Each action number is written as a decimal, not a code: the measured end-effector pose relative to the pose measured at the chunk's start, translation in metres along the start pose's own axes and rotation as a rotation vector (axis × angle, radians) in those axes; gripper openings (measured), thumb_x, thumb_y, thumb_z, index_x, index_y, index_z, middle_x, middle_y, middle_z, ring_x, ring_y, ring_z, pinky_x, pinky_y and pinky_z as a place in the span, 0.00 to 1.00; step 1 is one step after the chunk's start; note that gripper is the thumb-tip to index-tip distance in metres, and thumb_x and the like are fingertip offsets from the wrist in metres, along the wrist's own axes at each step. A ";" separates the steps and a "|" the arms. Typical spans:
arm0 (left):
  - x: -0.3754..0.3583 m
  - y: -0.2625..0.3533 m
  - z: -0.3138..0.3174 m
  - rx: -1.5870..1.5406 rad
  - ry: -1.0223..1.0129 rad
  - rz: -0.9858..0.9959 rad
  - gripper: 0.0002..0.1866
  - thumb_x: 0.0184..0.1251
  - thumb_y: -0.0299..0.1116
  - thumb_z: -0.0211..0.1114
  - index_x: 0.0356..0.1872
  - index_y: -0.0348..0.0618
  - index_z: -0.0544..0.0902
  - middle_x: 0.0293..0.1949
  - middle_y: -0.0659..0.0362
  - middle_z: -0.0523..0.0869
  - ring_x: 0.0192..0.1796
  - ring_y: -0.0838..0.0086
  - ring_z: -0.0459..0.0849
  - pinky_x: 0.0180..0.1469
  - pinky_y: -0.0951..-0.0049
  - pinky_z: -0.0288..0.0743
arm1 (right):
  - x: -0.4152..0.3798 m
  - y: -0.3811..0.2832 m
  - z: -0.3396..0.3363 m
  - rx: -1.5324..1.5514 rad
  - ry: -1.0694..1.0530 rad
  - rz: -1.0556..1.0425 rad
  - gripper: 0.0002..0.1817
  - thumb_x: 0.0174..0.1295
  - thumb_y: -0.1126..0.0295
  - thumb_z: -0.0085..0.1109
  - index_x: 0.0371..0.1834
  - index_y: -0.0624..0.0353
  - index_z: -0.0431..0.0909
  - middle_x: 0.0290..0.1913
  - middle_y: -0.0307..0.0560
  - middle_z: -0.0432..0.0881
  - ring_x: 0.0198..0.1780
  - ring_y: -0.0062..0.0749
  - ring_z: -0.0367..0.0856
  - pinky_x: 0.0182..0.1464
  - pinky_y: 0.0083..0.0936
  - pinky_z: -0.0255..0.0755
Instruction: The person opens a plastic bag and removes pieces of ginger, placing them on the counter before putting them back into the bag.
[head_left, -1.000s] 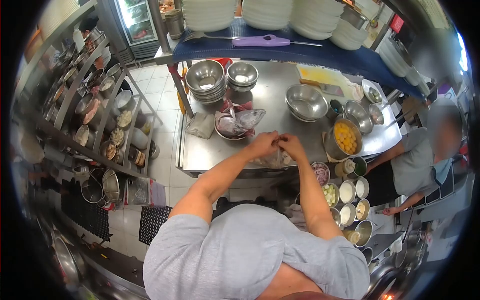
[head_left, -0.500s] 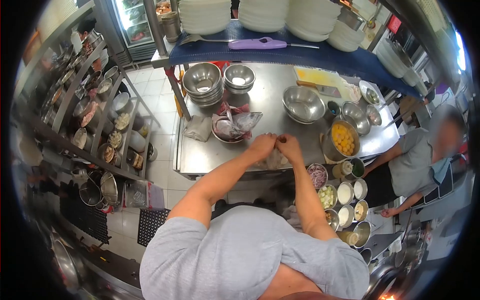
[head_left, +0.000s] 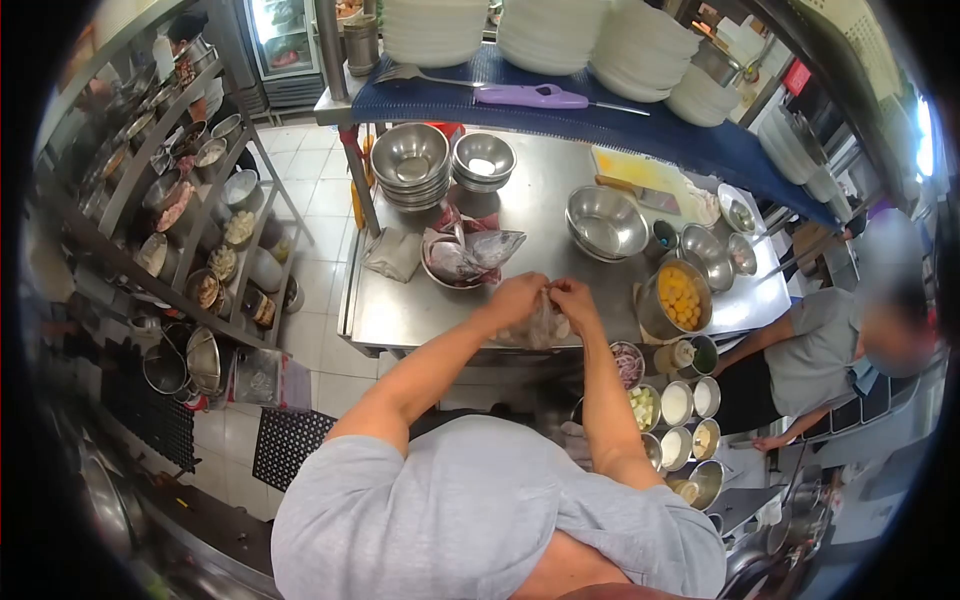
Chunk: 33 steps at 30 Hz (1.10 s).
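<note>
Lifted slightly off the steel table (head_left: pixel 420 305), both hands, left hand (head_left: pixel 517 298) and right hand (head_left: pixel 575 301), pinch a clear plastic bag (head_left: pixel 541 325).

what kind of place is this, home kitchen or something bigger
Most likely a commercial restaurant kitchen. A steel prep table carries stacked metal bowls, tall stacks of white plates fill the shelf above, and many small tubs of prepared ingredients sit beside the person.

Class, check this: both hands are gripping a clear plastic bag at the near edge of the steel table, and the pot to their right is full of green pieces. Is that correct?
One detail is wrong. In the head view the pot holds yellow pieces, not green. The rest stands: the left hand and right hand both grip the clear plastic bag at the near edge of the steel table.
</note>
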<state>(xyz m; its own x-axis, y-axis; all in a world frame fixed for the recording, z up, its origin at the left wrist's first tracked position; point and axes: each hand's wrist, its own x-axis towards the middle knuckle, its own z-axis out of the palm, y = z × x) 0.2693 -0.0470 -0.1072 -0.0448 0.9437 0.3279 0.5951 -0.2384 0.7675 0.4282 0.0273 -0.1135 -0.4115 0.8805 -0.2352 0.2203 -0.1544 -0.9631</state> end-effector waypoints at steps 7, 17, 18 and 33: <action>0.004 0.001 0.005 0.472 -0.095 0.245 0.08 0.56 0.27 0.60 0.37 0.40 0.80 0.39 0.50 0.81 0.43 0.54 0.83 0.43 0.58 0.79 | -0.011 -0.015 0.008 -0.179 0.139 -0.021 0.06 0.57 0.74 0.62 0.34 0.67 0.79 0.24 0.41 0.79 0.23 0.21 0.74 0.25 0.21 0.67; 0.000 -0.009 0.013 0.477 -0.118 0.139 0.06 0.56 0.29 0.59 0.30 0.39 0.82 0.37 0.50 0.82 0.43 0.54 0.82 0.44 0.56 0.78 | -0.011 0.007 0.000 -0.238 0.102 -0.179 0.12 0.57 0.69 0.64 0.39 0.67 0.80 0.31 0.47 0.85 0.32 0.27 0.82 0.34 0.23 0.75; -0.001 -0.009 0.014 0.482 -0.118 0.157 0.06 0.56 0.29 0.59 0.30 0.39 0.82 0.37 0.50 0.82 0.43 0.54 0.82 0.44 0.56 0.78 | -0.015 0.011 0.000 -0.390 0.159 -0.261 0.14 0.57 0.67 0.65 0.41 0.66 0.81 0.32 0.48 0.85 0.32 0.29 0.82 0.36 0.24 0.76; -0.016 -0.019 0.016 0.489 -0.069 0.184 0.07 0.57 0.30 0.59 0.34 0.42 0.83 0.35 0.51 0.82 0.43 0.55 0.81 0.45 0.56 0.76 | -0.021 0.046 0.016 -0.428 0.213 -0.267 0.15 0.57 0.66 0.65 0.46 0.60 0.82 0.36 0.51 0.86 0.39 0.35 0.85 0.43 0.29 0.77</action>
<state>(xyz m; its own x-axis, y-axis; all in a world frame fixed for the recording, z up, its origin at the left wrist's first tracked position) 0.2717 -0.0537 -0.1355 0.1388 0.9129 0.3837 0.8937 -0.2825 0.3487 0.4330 -0.0049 -0.1552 -0.3241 0.9423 0.0843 0.4911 0.2437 -0.8363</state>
